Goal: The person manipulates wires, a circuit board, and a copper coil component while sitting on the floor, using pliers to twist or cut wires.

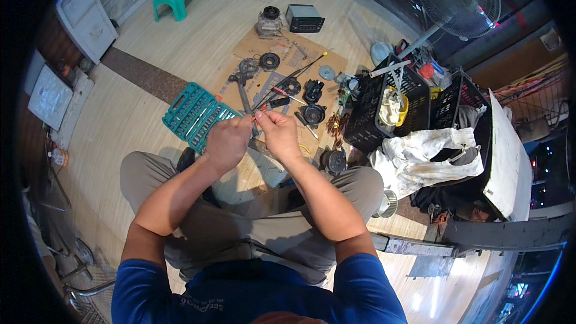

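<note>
Left hand (228,144) and right hand (279,137) pinch a small red part (255,118) above cardboard (255,47); open teal socket set (198,117) lies left, black crate (361,114) right.

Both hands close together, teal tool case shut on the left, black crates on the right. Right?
One thing is off: the teal tool case is open, not shut. The head view shows its rows of sockets and bits. The rest holds: left hand and right hand close together, case on the left, black crates on the right.
</note>
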### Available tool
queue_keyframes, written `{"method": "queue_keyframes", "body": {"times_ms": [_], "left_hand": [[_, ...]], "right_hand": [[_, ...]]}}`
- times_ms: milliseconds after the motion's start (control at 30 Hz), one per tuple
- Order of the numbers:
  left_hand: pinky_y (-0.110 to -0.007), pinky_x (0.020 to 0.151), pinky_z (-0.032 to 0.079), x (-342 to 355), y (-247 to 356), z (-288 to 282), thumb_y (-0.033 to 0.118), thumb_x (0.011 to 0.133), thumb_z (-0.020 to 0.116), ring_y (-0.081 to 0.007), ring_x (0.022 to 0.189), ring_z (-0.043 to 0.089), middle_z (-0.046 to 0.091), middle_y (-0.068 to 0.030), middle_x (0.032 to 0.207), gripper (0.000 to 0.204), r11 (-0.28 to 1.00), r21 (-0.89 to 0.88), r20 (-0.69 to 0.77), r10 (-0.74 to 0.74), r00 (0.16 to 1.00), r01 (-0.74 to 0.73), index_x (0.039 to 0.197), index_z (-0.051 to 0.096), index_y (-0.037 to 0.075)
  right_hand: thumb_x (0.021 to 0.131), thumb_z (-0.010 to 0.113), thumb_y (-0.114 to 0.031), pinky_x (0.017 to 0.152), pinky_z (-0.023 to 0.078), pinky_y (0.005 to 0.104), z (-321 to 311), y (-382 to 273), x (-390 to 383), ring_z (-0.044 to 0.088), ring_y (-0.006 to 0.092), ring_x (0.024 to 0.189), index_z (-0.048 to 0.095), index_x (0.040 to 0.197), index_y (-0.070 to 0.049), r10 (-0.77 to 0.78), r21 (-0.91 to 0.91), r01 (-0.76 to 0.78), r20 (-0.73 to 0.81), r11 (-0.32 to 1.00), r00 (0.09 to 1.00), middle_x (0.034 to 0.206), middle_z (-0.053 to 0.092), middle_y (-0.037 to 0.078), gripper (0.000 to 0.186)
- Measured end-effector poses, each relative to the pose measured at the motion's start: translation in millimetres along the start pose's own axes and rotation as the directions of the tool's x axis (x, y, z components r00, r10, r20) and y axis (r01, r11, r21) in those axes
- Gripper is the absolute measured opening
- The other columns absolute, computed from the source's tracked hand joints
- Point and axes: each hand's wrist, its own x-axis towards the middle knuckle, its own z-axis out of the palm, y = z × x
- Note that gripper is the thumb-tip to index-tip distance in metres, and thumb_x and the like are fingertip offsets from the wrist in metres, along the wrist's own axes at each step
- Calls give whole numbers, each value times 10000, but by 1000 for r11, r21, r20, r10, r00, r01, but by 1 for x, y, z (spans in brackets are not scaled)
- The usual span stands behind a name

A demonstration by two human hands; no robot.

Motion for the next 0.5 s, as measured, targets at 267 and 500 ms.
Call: {"method": "queue_keyframes", "body": {"times_ms": [267,500], "left_hand": [[-288,565,494,3,-16,-18,216,990,448,-173,622,598,596,-82,711,270,-135,-768,634,-24,773,626,1047,572,-16],[-388,543,440,4,-5,-12,152,916,543,-309,606,588,602,-146,686,182,853,-477,73,-202,977,212,823,585,1]], "right_hand": [[912,598,-119,586,420,221,-12,-26,-6,501,43,647,661,858,17,-141,35,137,167,990,976,698,607,-17,159],[919,596,-136,560,387,224,8,-10,-5,448,43,626,642,840,18,-191,-41,192,33,980,981,663,551,-29,179]]}}
